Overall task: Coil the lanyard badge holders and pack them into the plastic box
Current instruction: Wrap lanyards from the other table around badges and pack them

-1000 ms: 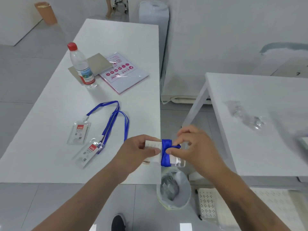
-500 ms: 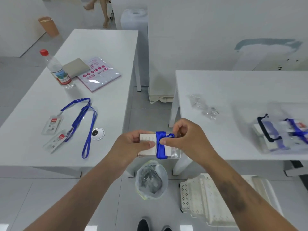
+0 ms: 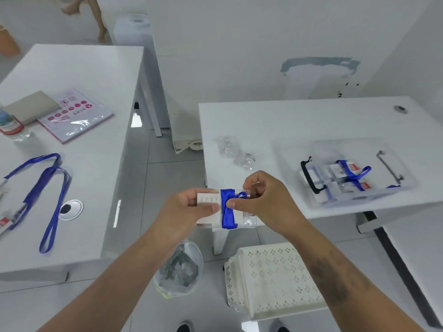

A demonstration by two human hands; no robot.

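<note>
Two hands [image 3: 230, 207] pinching clear card badge holder [image 3: 211, 212] wrapped in blue lanyard strap [image 3: 227, 212], short of clear plastic box [image 3: 354, 200]; loosened pinch risks uncoiling.

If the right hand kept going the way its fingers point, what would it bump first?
Probably the left hand: the right hand points leftward across the clear badge holder wrapped in blue lanyard that both grip.

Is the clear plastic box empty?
No, the plastic box on the right table already holds badge holders wrapped in blue lanyard.
</note>
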